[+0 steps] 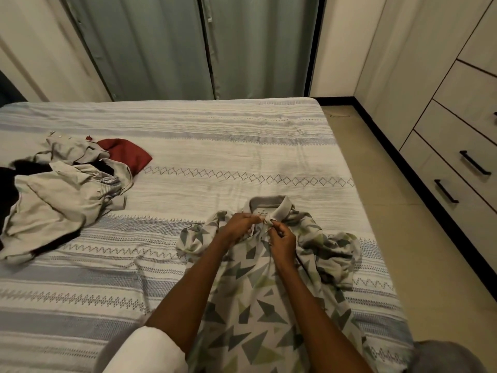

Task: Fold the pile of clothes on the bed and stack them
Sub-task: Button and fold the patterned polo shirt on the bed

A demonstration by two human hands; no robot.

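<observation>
Both hands pinch the front opening just below the collar of a pale polo shirt printed with grey and olive triangles [250, 305]. The left hand [238, 224] has its fingers curled onto the left edge of the opening, and the right hand [282, 239] nips the right edge between thumb and fingertips, as if working a button, though the button itself is too small to make out.

The shirt lies face up on the near right part of the bed with the striped white and blue-grey woven cover [215, 135], collar away from the person, sleeves bunched loosely at either side.

It looks light, soft and limp, so it will likely sag and wrinkle wherever it is not supported. The shoulders and the hem seem the best places to take hold for folding, and the grey ribbed collar [271, 205] is the firmest part.

The unfolded pile of beige, black and dark red clothes [61, 195] sits well apart at the far left. Between pile and shirt is a broad stretch of bedcover, good room for stacking. The right edge of the bed is near the right sleeve, with the tan floor [419, 238] and a pale drawer unit with black handles [462, 162] beyond, so cloth could slip off that side.
</observation>
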